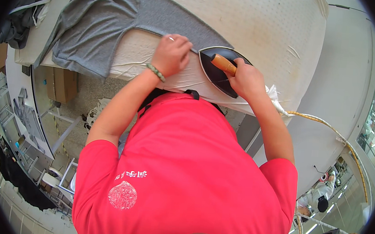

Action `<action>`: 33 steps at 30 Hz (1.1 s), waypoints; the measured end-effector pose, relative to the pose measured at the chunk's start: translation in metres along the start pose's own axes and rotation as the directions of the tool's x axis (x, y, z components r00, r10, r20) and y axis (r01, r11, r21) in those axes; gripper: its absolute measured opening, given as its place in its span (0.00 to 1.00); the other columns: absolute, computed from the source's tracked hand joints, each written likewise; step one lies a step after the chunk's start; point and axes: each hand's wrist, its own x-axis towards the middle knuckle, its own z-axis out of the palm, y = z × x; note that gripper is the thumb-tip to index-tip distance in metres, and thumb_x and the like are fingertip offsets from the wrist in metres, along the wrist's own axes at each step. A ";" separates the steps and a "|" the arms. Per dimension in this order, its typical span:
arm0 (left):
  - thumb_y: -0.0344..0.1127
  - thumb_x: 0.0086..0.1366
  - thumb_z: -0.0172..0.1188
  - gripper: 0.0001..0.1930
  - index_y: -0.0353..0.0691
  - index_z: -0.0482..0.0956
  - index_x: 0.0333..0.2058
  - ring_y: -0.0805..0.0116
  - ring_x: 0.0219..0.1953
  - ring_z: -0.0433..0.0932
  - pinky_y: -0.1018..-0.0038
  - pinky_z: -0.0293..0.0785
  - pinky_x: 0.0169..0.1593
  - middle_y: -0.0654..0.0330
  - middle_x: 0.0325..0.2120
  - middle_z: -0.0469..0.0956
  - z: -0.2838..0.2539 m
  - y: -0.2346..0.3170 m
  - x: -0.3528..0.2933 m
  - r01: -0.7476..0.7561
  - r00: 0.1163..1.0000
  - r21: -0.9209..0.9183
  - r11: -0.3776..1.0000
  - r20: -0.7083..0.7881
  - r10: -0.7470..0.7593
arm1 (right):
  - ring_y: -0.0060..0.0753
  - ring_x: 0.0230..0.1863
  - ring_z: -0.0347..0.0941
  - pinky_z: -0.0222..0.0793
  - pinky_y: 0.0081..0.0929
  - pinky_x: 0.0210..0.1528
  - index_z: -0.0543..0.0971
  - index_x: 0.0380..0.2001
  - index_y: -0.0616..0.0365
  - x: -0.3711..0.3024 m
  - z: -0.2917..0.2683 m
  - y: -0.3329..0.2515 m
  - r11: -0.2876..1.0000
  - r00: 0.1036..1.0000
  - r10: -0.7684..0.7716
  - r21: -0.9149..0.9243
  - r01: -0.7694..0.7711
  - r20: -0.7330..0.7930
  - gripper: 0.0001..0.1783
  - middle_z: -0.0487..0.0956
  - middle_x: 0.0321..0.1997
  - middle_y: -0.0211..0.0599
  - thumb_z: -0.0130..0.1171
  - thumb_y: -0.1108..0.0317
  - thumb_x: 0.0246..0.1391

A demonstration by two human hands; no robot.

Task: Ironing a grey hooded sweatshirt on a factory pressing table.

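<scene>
A grey knit garment (100, 22) lies on a padded, cream-covered ironing table (270, 22), with its sleeve stretched to the right. My right hand (248, 81) is wrapped round the orange-brown handle of a dark iron (213, 74). The iron rests at the sleeve's right end, partly over the bare cover. At the sleeve's lower edge, my left hand (171, 55) has its fingers curled in and slightly blurred. Whether it pinches any cloth is hidden. A ring and a beaded bracelet are on that arm.
A white and yellow hose and cord (317, 118) run from beside my right wrist down the right side. Dark and grey cloth (17, 26) is heaped at the table's left end. Below stands a cardboard box (63, 85). Another person (322, 196) is far off at lower right.
</scene>
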 end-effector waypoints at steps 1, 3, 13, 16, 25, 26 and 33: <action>0.33 0.56 0.63 0.14 0.42 0.81 0.43 0.60 0.52 0.78 0.60 0.68 0.60 0.60 0.43 0.80 -0.005 -0.008 -0.001 0.000 1.000 0.000 1.000 0.005 0.000 | 0.58 0.44 0.82 0.76 0.51 0.46 0.77 0.52 0.59 0.002 -0.001 -0.006 1.000 1.000 0.003 -0.001 -0.003 -0.003 0.25 0.85 0.39 0.53 0.62 0.51 0.63; 0.33 0.56 0.63 0.13 0.42 0.82 0.42 0.60 0.50 0.78 0.61 0.68 0.59 0.60 0.42 0.80 -0.020 -0.026 -0.002 -0.024 0.999 0.011 1.000 0.048 0.024 | 0.58 0.43 0.82 0.76 0.51 0.45 0.76 0.52 0.59 0.006 -0.003 -0.020 1.000 1.000 0.004 0.007 -0.004 0.002 0.25 0.85 0.38 0.53 0.62 0.51 0.63; 0.28 0.54 0.64 0.15 0.42 0.81 0.43 0.59 0.48 0.79 0.61 0.71 0.55 0.60 0.41 0.80 -0.076 -0.107 -0.016 -0.037 0.998 0.046 0.998 0.044 0.035 | 0.58 0.43 0.82 0.77 0.50 0.46 0.77 0.52 0.60 0.030 -0.007 -0.087 1.000 1.000 -0.002 -0.001 0.002 0.014 0.25 0.85 0.38 0.52 0.62 0.50 0.63; 0.27 0.53 0.64 0.16 0.43 0.82 0.43 0.60 0.47 0.79 0.62 0.72 0.53 0.61 0.41 0.80 -0.092 -0.137 -0.023 -0.053 0.998 0.148 0.988 0.026 0.050 | 0.58 0.43 0.82 0.77 0.50 0.46 0.77 0.52 0.60 0.040 -0.007 -0.113 1.000 1.000 -0.014 0.006 0.014 -0.002 0.26 0.85 0.38 0.52 0.62 0.50 0.62; 0.27 0.52 0.66 0.15 0.43 0.83 0.41 0.61 0.45 0.80 0.65 0.74 0.49 0.61 0.40 0.80 -0.125 -0.172 -0.064 0.016 1.000 0.112 0.994 0.007 -0.016 | 0.60 0.43 0.82 0.77 0.51 0.46 0.76 0.52 0.62 0.082 -0.019 -0.212 0.999 0.999 -0.029 0.025 0.029 0.030 0.26 0.85 0.37 0.53 0.63 0.51 0.62; 0.27 0.53 0.66 0.14 0.43 0.83 0.40 0.61 0.45 0.80 0.64 0.75 0.50 0.61 0.40 0.81 -0.127 -0.171 -0.066 0.030 0.999 0.079 0.996 0.016 -0.031 | 0.60 0.43 0.82 0.77 0.51 0.46 0.76 0.52 0.62 0.086 -0.019 -0.223 0.999 0.999 -0.030 0.024 0.029 0.030 0.26 0.85 0.37 0.53 0.63 0.51 0.62; 0.30 0.60 0.66 0.10 0.41 0.83 0.41 0.55 0.47 0.80 0.62 0.74 0.54 0.57 0.43 0.82 -0.169 -0.202 -0.056 0.209 0.978 -0.126 0.970 0.023 -0.208 | 0.61 0.43 0.82 0.78 0.52 0.45 0.74 0.56 0.60 0.093 -0.021 -0.251 0.999 0.984 -0.030 -0.031 0.036 0.175 0.24 0.85 0.39 0.55 0.61 0.60 0.60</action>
